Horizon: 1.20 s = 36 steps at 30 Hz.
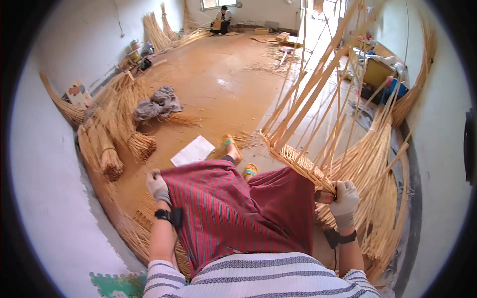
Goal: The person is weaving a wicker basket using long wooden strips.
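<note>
A red checked cloth (218, 208) lies spread over my lap. My left hand (158, 186), in a pale glove, is closed at the cloth's left edge and pulls that edge out to the side. On the other side my gloved right hand (344, 201) is closed on the near end of a partly woven wicker piece (297, 158). Long loose strips (318, 84) rise from its woven band and spread upward. A short dark brown object (325, 197) shows beside the right hand; its kind is unclear. Both wrists wear black bands.
Bundles of wicker rods (112, 139) with a grey cloth (159, 103) lie at left. More loose rods (372, 184) fill the right side along the wall. A white board (193, 151) lies on the floor near my sandalled feet. Another person (222, 21) sits at the far wall.
</note>
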{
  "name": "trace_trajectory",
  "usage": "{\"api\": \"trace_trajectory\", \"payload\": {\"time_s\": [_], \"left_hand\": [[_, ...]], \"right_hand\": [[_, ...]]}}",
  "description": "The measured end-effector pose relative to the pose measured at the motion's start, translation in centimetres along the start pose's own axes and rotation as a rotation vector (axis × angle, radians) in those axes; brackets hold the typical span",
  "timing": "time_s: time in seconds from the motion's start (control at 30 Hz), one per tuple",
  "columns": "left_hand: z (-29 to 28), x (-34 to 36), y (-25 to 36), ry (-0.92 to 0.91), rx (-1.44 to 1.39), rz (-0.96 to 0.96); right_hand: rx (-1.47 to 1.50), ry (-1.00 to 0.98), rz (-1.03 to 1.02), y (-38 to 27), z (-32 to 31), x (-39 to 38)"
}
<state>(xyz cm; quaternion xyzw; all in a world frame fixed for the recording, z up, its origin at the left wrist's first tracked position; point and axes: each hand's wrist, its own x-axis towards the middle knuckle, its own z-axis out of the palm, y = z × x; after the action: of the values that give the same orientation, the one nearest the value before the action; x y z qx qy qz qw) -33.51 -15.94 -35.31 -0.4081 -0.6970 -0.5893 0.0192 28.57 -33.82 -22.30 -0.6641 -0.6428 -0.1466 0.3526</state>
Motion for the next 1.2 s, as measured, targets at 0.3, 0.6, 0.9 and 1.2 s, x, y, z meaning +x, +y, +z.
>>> {"api": "trace_trajectory", "payload": {"time_s": [0.3, 0.6, 0.9, 1.2], "left_hand": [[3.0, -0.9, 9.2, -0.906, -0.345, -0.413], [15.0, 0.2, 12.7, -0.73, -0.748, -0.121], [-2.8, -4.7, -2.9, -0.682, -0.053, -0.339], [-21.2, -33.3, -25.1, -1.262, 0.836, -1.081]], "right_hand": [[-0.024, -0.039, -0.025, -3.5, 0.4, 1.5], [-0.018, -0.102, -0.071, -6.4, 1.7, 2.2], [-0.027, -0.022, -0.014, -3.5, 4.9, 0.7], [0.181, -0.16, 0.054, 0.7, 5.8, 3.6]]}}
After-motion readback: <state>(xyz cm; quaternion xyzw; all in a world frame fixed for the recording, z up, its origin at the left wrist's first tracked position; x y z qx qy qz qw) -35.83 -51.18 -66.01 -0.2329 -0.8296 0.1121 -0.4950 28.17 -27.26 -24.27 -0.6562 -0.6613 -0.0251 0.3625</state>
